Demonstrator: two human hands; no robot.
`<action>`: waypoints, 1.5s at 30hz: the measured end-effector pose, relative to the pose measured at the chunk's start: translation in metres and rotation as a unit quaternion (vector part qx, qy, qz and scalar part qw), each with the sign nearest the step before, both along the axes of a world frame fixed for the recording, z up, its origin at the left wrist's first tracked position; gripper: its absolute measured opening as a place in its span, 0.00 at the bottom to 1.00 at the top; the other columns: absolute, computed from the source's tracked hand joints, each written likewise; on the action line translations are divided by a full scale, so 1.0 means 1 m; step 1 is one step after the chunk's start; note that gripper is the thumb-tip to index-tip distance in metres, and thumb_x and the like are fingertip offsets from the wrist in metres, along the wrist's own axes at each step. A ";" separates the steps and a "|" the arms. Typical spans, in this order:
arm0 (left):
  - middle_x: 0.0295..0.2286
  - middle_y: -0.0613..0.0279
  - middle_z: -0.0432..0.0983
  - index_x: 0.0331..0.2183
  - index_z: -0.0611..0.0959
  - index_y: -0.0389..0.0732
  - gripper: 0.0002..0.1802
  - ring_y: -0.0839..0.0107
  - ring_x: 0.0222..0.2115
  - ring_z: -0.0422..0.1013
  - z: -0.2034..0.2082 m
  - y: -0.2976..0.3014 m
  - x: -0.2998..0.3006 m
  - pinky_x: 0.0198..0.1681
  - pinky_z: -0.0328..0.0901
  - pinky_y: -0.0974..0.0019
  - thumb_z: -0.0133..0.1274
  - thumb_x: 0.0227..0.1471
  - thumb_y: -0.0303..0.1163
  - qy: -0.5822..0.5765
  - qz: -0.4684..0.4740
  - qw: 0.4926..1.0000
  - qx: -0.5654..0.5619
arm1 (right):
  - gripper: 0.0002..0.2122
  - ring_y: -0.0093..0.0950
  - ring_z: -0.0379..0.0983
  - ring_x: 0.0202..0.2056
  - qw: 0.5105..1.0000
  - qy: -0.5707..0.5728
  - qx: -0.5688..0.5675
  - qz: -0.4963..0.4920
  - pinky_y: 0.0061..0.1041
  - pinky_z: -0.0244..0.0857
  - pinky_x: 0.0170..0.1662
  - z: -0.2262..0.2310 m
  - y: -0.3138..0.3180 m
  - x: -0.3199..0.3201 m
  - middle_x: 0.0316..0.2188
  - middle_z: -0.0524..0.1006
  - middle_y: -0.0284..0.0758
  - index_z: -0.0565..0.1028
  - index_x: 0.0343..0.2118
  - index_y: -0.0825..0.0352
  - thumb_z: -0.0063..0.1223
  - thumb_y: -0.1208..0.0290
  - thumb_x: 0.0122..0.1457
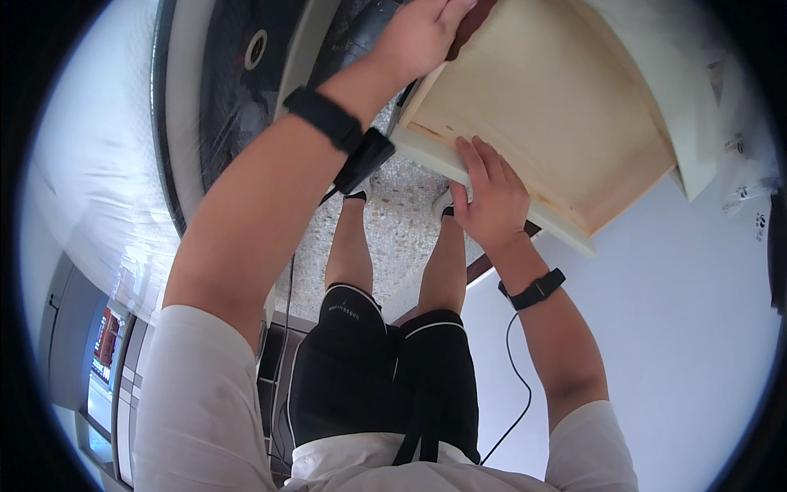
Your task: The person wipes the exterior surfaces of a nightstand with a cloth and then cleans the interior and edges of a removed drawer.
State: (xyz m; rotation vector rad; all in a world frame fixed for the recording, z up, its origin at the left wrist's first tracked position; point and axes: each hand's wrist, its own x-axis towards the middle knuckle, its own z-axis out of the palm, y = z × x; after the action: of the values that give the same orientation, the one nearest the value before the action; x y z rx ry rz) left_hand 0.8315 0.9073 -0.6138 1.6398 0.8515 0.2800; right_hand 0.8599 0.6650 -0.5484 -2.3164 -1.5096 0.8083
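Observation:
An open pale wooden drawer with a cream front fills the upper right. At its far left corner, my left hand is closed on a dark red cloth, which is partly cut off by the picture's top edge. My right hand grips the drawer's near side wall. Its fingers reach over the rim to the inside and its thumb stays outside. The part of the drawer that shows holds no objects.
Plastic film covers a dark piece of furniture at the left. Clear plastic wrap hangs at the far right, near a white wall. Speckled floor lies under my feet. Black cables run from my wristbands.

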 end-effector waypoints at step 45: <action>0.38 0.49 0.81 0.48 0.79 0.40 0.30 0.58 0.38 0.76 -0.053 0.028 -0.008 0.45 0.68 0.57 0.41 0.65 0.57 0.153 0.073 0.953 -0.249 | 0.27 0.41 0.76 0.47 0.999 -0.043 0.014 0.007 0.35 0.72 0.49 -0.011 -0.002 0.004 0.52 0.75 0.40 0.72 0.55 0.59 0.58 0.67 0.48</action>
State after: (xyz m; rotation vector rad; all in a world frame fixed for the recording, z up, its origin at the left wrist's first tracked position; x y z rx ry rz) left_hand 0.8237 0.9350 -0.6665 1.1603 1.1722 -0.0929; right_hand 0.8637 0.6635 -0.5593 -2.3498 -1.5632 0.6951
